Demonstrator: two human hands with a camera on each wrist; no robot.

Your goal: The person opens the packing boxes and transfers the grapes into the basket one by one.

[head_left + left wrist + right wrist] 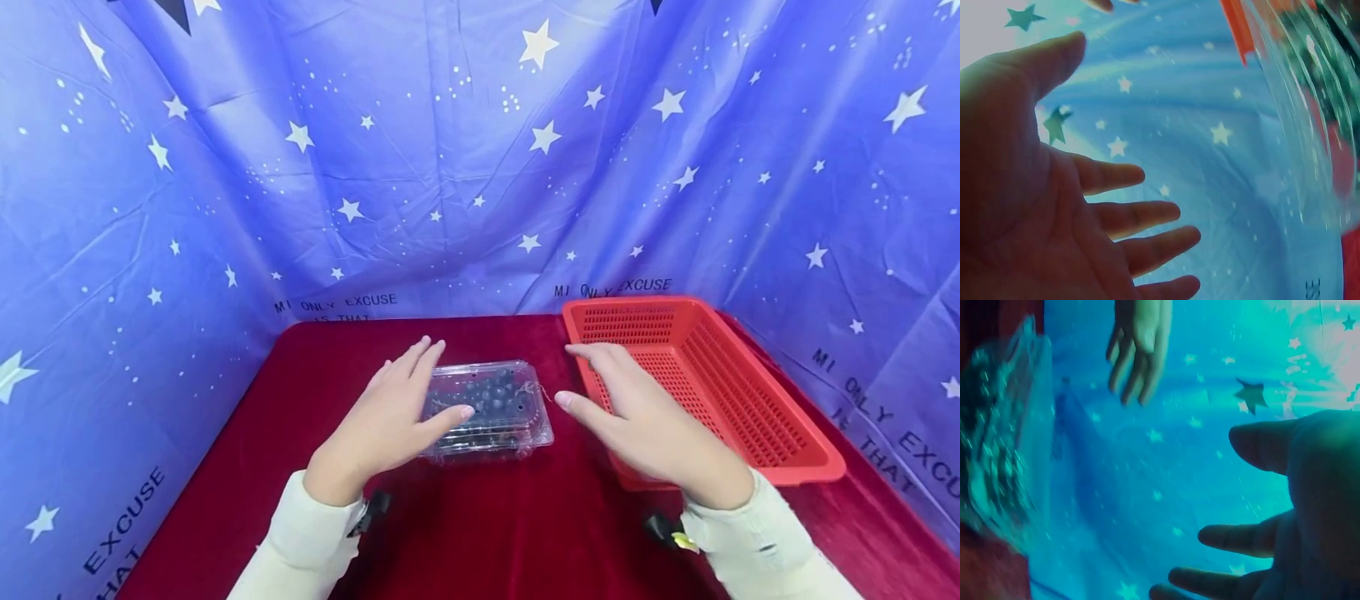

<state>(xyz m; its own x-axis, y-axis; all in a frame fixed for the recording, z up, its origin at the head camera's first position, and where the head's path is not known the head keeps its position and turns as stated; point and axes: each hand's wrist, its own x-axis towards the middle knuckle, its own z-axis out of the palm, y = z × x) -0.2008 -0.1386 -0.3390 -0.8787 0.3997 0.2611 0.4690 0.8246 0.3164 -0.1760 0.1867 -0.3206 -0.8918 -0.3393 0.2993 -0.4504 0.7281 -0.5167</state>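
A clear plastic clamshell box [487, 408] with dark grapes inside lies on the red cloth in the head view, its lid down. My left hand [390, 417] hovers over the box's left side, fingers spread, holding nothing. To the right of the box is my right hand [645, 417], also with extended fingers and nothing in it, in front of the red plastic basket [765, 400]. In the left wrist view the box [1316, 119] stands apart from the straight fingers [1147, 244]. The right wrist view has the box [1004, 444] at its left edge, away from that hand [1272, 519].
Dark red cloth [465, 533] covers the table. Blue curtains with white stars [450, 167] hang behind it and along both sides. The slotted basket occupies the table's right part, near the side curtain.
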